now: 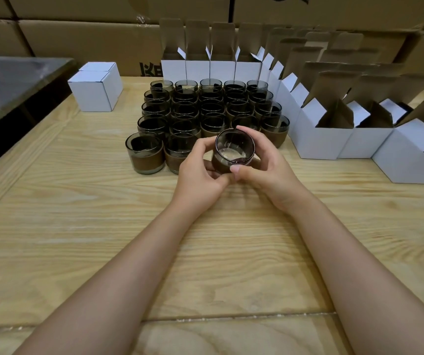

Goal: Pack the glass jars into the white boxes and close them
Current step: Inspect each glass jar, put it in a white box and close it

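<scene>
Head view: the jar (234,149) is held just above the tabletop (205,252), in front of the block of other jars (205,108). It is tipped so that its mouth, and its long axis, lean back toward the person. The left hand (200,170) grips its lower part from the left. The right hand (264,167) wraps it from the right, fingers (244,130) curled over the far rim. The open white boxes (318,142) stand to the right, so the right hand is nearer them. The jar is smoky dark glass with a brown band round its lower half and a pale bottom.
</scene>
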`<state>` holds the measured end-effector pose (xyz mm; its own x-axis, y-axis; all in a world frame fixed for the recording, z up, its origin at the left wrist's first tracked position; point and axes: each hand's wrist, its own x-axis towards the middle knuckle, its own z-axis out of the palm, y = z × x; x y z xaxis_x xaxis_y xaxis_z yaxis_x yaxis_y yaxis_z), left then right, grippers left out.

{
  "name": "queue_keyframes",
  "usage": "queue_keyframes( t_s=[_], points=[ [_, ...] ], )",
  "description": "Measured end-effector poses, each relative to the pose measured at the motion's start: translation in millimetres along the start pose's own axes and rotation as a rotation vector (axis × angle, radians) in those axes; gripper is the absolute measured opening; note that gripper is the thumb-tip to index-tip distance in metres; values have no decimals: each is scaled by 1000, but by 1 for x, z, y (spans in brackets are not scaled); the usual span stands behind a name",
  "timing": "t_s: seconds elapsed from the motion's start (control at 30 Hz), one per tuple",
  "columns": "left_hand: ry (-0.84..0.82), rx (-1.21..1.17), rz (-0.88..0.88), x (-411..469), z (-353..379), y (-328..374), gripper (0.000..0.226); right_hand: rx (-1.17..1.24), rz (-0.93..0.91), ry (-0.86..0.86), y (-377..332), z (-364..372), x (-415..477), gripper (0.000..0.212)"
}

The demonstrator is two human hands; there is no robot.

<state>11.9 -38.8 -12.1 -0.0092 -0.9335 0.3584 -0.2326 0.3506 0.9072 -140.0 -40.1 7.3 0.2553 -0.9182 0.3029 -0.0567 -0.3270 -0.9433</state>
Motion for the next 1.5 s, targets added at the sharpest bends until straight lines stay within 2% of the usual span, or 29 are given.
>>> queue_keyframes(
  t_s=[0.17, 0.37, 0.47, 0.57, 0.87, 1.03, 1.13, 1.3, 1.5],
  points=[
    [-64, -6, 23, 0, -1, 2, 68, 21, 47, 88, 2, 1, 2, 58],
    [-122, 143, 81, -3, -1, 4, 96, 175, 191, 183, 2, 2, 9, 16],
    [-138, 142, 104, -4, -1, 4, 105, 214, 288, 213, -2, 7, 9, 30],
    [-138, 155, 129, -4, -1, 4, 107, 259, 363, 262, -7, 11, 11, 32],
    [-92, 145, 185, -3, 2, 1, 93, 298, 600, 268, -14, 21, 7, 54],
    [-59, 139, 206, -4, 1, 3, 83, 227, 583, 283, -20, 21, 5, 53],
    [-30, 159, 187, -3, 1, 2, 81, 156, 514, 310, -21, 25, 4, 60],
    [-65, 197, 165, -1, 0, 1, 83, 97, 425, 371, -23, 32, 2, 41],
    [-61, 245, 167, -2, 0, 1, 80, 95, 415, 396, -26, 33, 0, 46]
  ],
)
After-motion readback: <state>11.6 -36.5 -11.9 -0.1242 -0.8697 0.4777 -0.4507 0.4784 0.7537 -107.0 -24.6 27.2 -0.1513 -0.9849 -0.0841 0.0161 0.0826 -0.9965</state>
